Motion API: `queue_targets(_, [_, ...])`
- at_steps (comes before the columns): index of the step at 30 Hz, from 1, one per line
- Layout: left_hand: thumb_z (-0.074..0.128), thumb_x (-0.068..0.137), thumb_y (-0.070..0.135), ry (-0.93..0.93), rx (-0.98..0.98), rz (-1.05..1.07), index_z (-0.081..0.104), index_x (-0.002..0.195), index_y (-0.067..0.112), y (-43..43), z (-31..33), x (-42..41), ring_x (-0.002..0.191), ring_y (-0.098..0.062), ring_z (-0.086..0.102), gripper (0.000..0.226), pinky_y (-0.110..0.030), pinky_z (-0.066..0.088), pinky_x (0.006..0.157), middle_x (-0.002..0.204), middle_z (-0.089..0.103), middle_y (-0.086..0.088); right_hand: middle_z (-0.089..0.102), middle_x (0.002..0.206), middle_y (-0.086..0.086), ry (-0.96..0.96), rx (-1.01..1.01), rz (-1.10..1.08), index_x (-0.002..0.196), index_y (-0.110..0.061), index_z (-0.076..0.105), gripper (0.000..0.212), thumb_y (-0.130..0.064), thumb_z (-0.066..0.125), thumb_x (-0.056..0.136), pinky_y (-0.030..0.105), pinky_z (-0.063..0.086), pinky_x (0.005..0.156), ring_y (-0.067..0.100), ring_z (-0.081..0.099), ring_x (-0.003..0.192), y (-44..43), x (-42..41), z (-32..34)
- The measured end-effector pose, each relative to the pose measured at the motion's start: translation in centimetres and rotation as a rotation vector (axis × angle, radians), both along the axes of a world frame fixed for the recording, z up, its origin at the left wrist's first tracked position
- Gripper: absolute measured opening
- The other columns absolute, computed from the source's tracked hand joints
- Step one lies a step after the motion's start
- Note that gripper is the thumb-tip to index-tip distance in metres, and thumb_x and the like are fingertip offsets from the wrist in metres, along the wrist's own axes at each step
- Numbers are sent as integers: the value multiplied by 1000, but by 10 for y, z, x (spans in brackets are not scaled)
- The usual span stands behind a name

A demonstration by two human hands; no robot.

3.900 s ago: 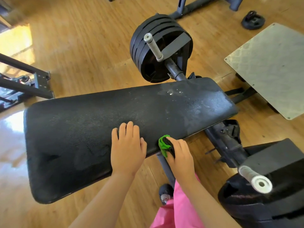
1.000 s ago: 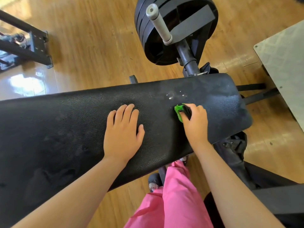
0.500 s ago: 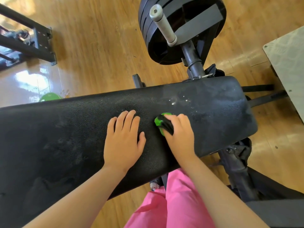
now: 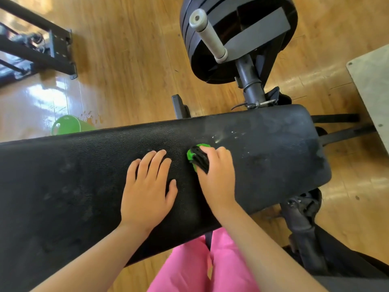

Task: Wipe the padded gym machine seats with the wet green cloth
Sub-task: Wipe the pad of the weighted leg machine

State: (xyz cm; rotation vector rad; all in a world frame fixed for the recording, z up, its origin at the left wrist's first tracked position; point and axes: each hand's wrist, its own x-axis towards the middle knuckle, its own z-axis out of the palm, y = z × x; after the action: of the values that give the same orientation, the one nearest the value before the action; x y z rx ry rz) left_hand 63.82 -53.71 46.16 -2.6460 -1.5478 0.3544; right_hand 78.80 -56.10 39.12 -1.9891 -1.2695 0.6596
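Honey-coloured wooden floor (image 4: 130, 66) fills the head view, with a bright patch of glare at the far left. Across the middle lies a long black padded seat (image 4: 84, 175), running from the left edge to a rounded end on the right; its textured cover looks dusty and smudged, and pale wet specks (image 4: 219, 140) sit on it towards the far right.

The left hand (image 4: 147, 186) lies palm down on the middle of the pad, fingers straight and slightly spread, holding nothing. Just right of it, the right hand (image 4: 216, 173) has its fingers curled over the green cloth (image 4: 192, 153), gripping it and pressing it onto the pad. The cloth is bunched into a small wad that pokes out at the fingertips, with a dark part across it, and it lies just near of the wet specks. The two hands are close together but apart.

Beyond the seat, a stack of black weight plates (image 4: 252, 28) hangs on a dark post (image 4: 251, 83), with a grey handle (image 4: 208, 37) sticking out towards the camera. A green bucket (image 4: 69, 125) peeks over the pad's far edge on the left, with drops on the floor beside it. A black metal frame (image 4: 42, 53) stands at the far left, and a grey metal plate (image 4: 372, 81) cuts in at the right edge. Pink trousers (image 4: 200, 266) show at the near edge between the forearms.
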Motion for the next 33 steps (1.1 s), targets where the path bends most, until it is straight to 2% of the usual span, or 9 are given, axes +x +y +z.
queue_targets(6, [41, 90, 36, 3, -5, 9, 56, 126, 9, 0, 0, 1, 132, -30, 42, 48, -47, 30, 109, 140, 50, -9, 54, 95, 5, -66, 73, 116, 115, -15, 63, 40, -29, 74, 80, 32, 44, 62, 23, 52, 92, 34, 21, -12])
queue_targets(10, [42, 91, 36, 5, -11, 10, 56, 127, 10, 0, 0, 0, 133, -30, 42, 47, -48, 31, 109, 141, 49, -9, 54, 99, 6, -110, -32, 5, 119, -16, 60, 39, -28, 71, 84, 36, 49, 63, 22, 51, 96, 35, 60, -30])
queue_targets(16, [41, 90, 36, -5, -15, 15, 57, 125, 9, 0, 0, 1, 132, -30, 43, 47, -48, 30, 108, 140, 50, -9, 54, 100, 8, -54, -88, -168, 118, -13, 61, 35, -20, 72, 85, 28, 43, 70, 22, 49, 97, 35, 45, -20])
queue_targets(23, [41, 90, 36, 18, -35, 16, 56, 127, 8, 0, 1, 2, 132, -30, 41, 49, -47, 28, 109, 140, 49, -10, 56, 99, 8, 28, 62, 29, 116, -10, 61, 39, -17, 76, 80, 29, 44, 72, 23, 50, 94, 46, -12, 3])
queue_targets(26, [42, 89, 36, 13, -30, 14, 57, 126, 8, 0, 2, 2, 132, -30, 42, 48, -47, 28, 108, 139, 50, -10, 58, 94, 9, -99, 82, 80, 113, -10, 63, 42, -18, 80, 75, 35, 43, 68, 27, 53, 88, 49, 9, -4])
queue_targets(29, [43, 89, 36, 5, -26, 9, 57, 125, 8, 0, 1, 2, 131, -30, 43, 47, -47, 29, 108, 139, 50, -9, 60, 97, 9, -203, -68, -92, 113, -14, 63, 37, -25, 75, 81, 35, 41, 71, 27, 54, 90, 48, 59, -25])
queue_targets(33, [42, 89, 36, 5, -24, 2, 56, 126, 8, 1, 0, 1, 131, -30, 43, 48, -47, 29, 108, 139, 50, -10, 56, 105, 11, -190, -247, -202, 118, -13, 58, 31, -25, 65, 91, 36, 44, 75, 28, 50, 102, 43, 102, -43])
